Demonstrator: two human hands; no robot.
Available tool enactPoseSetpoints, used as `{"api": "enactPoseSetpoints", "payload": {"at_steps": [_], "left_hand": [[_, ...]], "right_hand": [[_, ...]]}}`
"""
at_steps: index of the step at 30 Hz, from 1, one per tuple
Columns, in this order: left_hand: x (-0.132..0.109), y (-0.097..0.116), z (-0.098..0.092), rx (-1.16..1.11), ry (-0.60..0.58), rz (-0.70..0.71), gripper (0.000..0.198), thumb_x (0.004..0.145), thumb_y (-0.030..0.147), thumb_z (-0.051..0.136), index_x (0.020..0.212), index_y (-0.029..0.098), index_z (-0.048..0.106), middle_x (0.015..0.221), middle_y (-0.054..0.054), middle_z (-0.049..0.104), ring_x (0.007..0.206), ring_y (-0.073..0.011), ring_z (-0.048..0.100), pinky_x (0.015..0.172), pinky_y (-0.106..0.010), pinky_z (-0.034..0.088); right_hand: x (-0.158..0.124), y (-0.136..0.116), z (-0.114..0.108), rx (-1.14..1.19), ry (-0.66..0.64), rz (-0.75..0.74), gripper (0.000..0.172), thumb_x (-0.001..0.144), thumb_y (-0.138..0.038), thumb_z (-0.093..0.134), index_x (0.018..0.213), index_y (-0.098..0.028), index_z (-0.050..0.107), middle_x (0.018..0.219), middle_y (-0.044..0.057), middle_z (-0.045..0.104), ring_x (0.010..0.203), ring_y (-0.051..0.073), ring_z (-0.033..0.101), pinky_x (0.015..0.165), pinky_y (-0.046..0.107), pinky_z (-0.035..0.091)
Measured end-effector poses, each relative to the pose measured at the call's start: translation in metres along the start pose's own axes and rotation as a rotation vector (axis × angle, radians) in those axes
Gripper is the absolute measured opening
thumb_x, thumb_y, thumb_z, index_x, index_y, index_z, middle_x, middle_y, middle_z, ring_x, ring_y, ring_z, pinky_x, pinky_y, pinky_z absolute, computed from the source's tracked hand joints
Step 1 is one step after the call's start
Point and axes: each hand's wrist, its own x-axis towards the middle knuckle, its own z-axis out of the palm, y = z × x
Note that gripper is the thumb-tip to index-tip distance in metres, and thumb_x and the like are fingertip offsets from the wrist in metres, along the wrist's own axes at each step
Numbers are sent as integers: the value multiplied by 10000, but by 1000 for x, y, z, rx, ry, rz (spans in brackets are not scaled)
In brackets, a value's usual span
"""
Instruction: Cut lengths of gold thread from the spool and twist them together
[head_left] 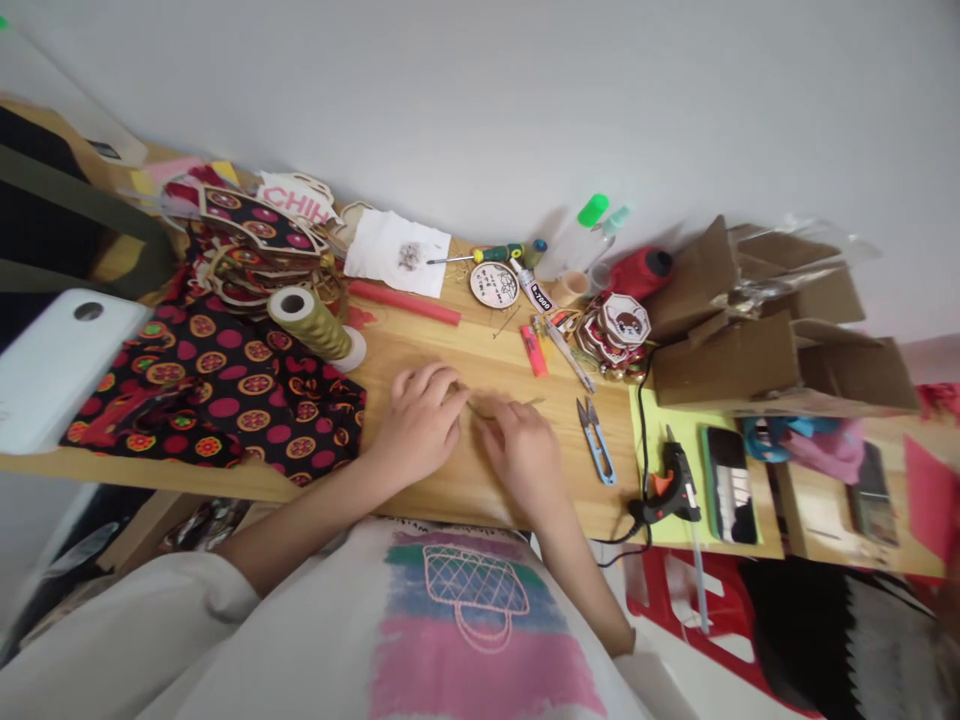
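Close together over the wooden table, both my hands pinch a thin olive-gold cord point(537, 401). My left hand point(421, 422) has its fingers curled at one part of the cord. My right hand point(523, 448) grips it a little to the right, and a short end sticks out past the fingers. The fingertips hide most of the cord. To the left of my left hand, a spool of olive-gold cord point(319, 325) leans at a tilt. Blue thread snips point(596, 441) lie to the right of my right hand.
Patterned dark fabric point(202, 390) covers the left side. Behind are a red stick point(405, 302), a screwdriver point(480, 255), a glue tube point(534, 290) and stacked octagonal pieces point(626, 320). Rightward sit a glue gun point(671, 485) with a cable, a phone point(729, 485) and cardboard boxes point(720, 365).
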Motion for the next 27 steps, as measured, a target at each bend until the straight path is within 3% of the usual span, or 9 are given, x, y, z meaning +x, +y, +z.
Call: {"api": "enactPoseSetpoints", "payload": {"at_steps": [3, 10, 21, 27], "left_hand": [[-9, 1, -5, 38, -28, 32, 326, 833, 165, 474, 1124, 182, 618, 1250, -138, 560, 1228, -296, 432, 946, -482, 340], [-14, 3, -3, 81, -43, -1, 324, 847, 193, 473, 1125, 187, 638, 1291, -160, 535, 1241, -312, 435, 948, -484, 359], [-15, 7, 1, 133, -124, 31, 332, 871, 224, 477, 1171, 244, 617, 1374, -148, 472, 1290, -320, 389, 950, -490, 350], [-18, -2, -6, 180, -103, -77, 433, 889, 319, 471, 1296, 178, 514, 1409, -188, 425, 1313, -351, 352, 976, -527, 313]], "right_hand": [[-17, -4, 16, -27, 78, -8, 412, 924, -289, 415, 1292, -135, 521, 997, 128, 653, 901, 234, 565, 808, 349, 426], [-27, -9, 41, -100, 136, -10, 467, 936, -332, 375, 1312, -85, 500, 998, 159, 603, 872, 247, 501, 776, 380, 406], [-27, -10, 45, -117, 141, -3, 479, 944, -356, 347, 1295, -85, 529, 948, 149, 600, 839, 247, 472, 735, 371, 374], [-27, -9, 48, -108, 145, 1, 487, 945, -362, 343, 1312, -87, 507, 963, 149, 597, 859, 248, 469, 743, 372, 370]]}}
